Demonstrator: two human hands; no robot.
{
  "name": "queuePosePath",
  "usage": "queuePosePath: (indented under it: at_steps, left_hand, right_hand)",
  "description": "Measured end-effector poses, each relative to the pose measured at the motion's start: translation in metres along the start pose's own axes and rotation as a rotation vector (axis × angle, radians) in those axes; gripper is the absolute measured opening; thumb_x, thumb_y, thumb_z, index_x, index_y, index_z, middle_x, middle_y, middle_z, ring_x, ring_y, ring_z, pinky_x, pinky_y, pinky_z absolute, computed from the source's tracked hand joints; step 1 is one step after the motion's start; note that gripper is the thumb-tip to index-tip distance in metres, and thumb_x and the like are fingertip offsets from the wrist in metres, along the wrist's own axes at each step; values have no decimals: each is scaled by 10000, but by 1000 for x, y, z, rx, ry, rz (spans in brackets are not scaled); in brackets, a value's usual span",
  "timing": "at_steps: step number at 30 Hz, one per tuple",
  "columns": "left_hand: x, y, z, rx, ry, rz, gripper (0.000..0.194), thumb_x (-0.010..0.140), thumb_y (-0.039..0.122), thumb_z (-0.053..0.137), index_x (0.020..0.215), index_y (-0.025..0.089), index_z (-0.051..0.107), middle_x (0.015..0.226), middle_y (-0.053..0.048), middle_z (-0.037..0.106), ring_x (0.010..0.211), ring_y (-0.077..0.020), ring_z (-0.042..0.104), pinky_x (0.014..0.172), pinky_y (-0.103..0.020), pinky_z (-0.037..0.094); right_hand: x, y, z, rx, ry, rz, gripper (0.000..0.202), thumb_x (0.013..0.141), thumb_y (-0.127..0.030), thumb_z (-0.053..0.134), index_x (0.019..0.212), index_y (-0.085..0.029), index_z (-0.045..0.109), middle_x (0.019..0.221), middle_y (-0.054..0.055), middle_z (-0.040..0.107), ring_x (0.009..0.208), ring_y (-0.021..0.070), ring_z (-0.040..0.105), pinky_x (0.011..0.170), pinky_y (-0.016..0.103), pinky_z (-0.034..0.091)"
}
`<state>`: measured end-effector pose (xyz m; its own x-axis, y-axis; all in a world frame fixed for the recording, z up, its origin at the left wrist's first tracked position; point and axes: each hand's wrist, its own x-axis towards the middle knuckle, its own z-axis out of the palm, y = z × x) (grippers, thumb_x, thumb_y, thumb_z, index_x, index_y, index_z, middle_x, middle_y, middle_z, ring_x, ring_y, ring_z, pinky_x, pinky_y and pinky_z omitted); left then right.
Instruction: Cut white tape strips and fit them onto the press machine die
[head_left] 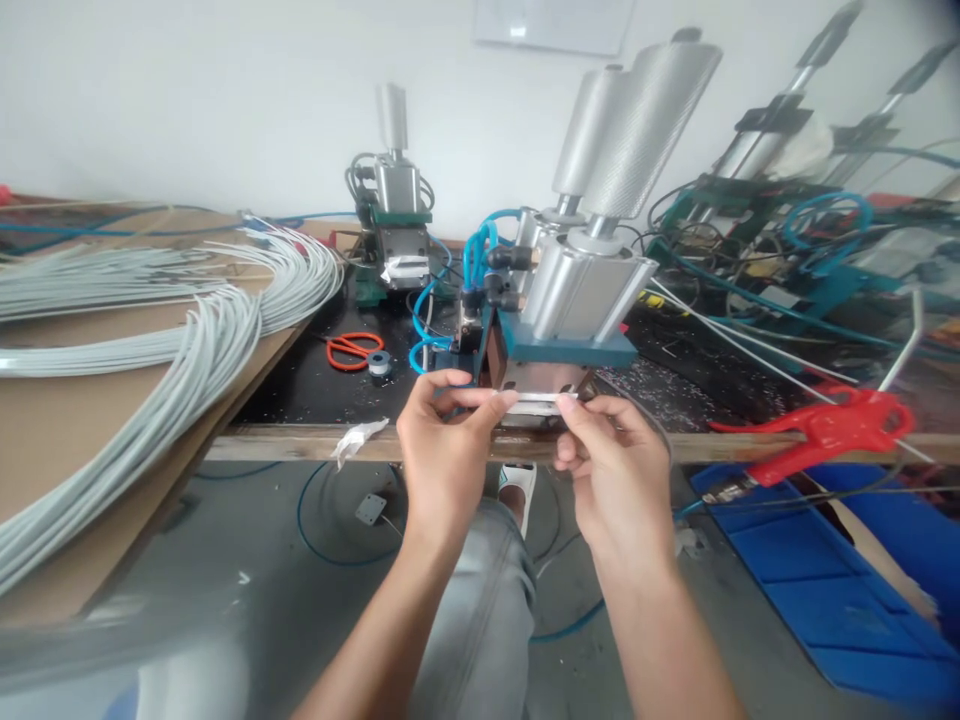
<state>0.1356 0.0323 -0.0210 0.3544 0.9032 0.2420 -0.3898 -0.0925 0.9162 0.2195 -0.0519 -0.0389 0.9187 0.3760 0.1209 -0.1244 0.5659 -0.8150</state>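
My left hand (448,450) pinches one end of a thin white strip (536,397) between thumb and forefinger. The strip's other end sits between the thumb and fingers of my right hand (622,460). It is stretched level across the front of a pneumatic machine (574,350) with a silver cylinder block, a blue-green plate and knurled silver canisters on top. Just below the strip, a white wrapped part of the machine shows between my hands. Whether the strip is tape or paper I cannot tell.
Bundled white cables (217,330) lie on cardboard to the left. Orange-handled scissors (354,350), a small spool (379,364) and crumpled white scrap (360,438) are on the bench. A second machine (397,200) stands behind. A red air gun (832,432) juts out at right, above blue bins (810,580).
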Motion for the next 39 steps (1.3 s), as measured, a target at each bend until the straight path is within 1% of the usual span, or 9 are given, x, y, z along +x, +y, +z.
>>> queuePosePath:
  at_steps: [4,9,12,16,19,23,29,32,39]
  left_hand:
    - [0,4,-4,-53,-38,-28,416,676,309,871,926,185,562,706,32,709,354,-14,394,344,-141,336]
    - [-27,3,-18,154,3,106,263,845,370,729,1012,209,604,932,-12,722,423,-23,449,374,-157,347]
    - [-49,-6,-24,369,-44,252,276,914,298,628,1181,232,646,942,-23,671,498,-51,509,477,-190,420]
    - [-62,-19,-22,541,-190,349,592,899,198,596,1478,240,479,1026,-62,612,530,-70,497,523,-228,439]
    - [-60,-24,-15,546,-229,307,690,898,196,591,1549,236,369,1070,-89,621,600,-109,548,645,-279,503]
    - [-57,-30,-12,598,-282,396,669,950,201,475,1585,186,263,1064,-116,640,831,-198,606,914,-434,505]
    - [-62,-32,-15,319,-360,184,662,1009,341,466,1593,341,154,1219,-86,545,665,-94,549,639,-283,528]
    - [-62,-25,-13,196,-380,103,625,1009,363,478,1571,357,205,1209,-61,521,681,-77,547,624,-246,514]
    - [-53,-10,-13,239,-375,88,526,992,269,492,1487,311,318,1112,-18,527,733,-67,576,660,-210,484]
  right_hand:
    - [-2,2,-7,-19,-35,-57,394,687,-362,874,839,-195,552,799,0,719,461,64,537,423,173,444]
    - [-22,10,-17,-192,57,-236,252,849,-384,746,984,-224,605,1010,33,715,578,87,606,493,203,511]
    - [-36,20,-22,-532,7,-510,252,953,-304,606,1202,-273,630,1011,20,678,713,98,645,620,212,550]
    - [-44,31,-24,-931,-119,-875,531,984,-163,496,1483,-338,448,1119,51,616,983,138,658,794,237,548]
    - [-44,31,-24,-1100,-172,-838,635,986,-170,455,1563,-372,283,1229,73,577,959,168,673,684,249,562]
    - [-43,29,-23,-1175,-223,-780,657,972,-175,462,1564,-386,272,1272,71,582,967,199,682,700,294,589]
    - [-41,28,-25,-654,-105,-497,410,976,-327,553,1386,-307,547,1057,33,637,858,133,669,665,230,563]
    - [-39,23,-23,-515,-115,-334,392,951,-400,604,1330,-302,591,1049,30,648,856,131,669,664,220,555]
    - [-38,9,-11,-420,-92,-246,397,905,-439,663,1266,-275,641,994,16,646,731,96,622,603,202,523]
